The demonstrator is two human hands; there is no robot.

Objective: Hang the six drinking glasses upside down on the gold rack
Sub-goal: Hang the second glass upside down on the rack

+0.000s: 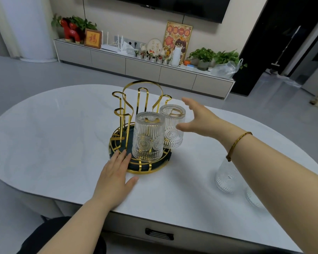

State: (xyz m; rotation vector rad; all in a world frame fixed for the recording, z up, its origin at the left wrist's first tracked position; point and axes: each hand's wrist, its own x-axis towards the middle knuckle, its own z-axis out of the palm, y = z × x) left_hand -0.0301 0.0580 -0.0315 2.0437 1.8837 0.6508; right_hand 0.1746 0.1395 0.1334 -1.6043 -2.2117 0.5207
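Note:
The gold rack [128,99] with its dark round base stands on the white table. Two embossed glasses hang upside down on its prongs: a near glass [148,135] and a far glass [172,125] to its right. My left hand [116,175] lies flat on the table, fingertips touching the rack's base rim. My right hand [198,119] hovers open just right of the far glass, thumb close to its side, holding nothing. Two loose glasses [225,177] stand at the table's right, partly hidden behind my right forearm.
The oval white table [53,143] has a rounded front edge and a drawer handle [159,233] below. A long TV cabinet [143,66] with plants and ornaments stands across the floor behind.

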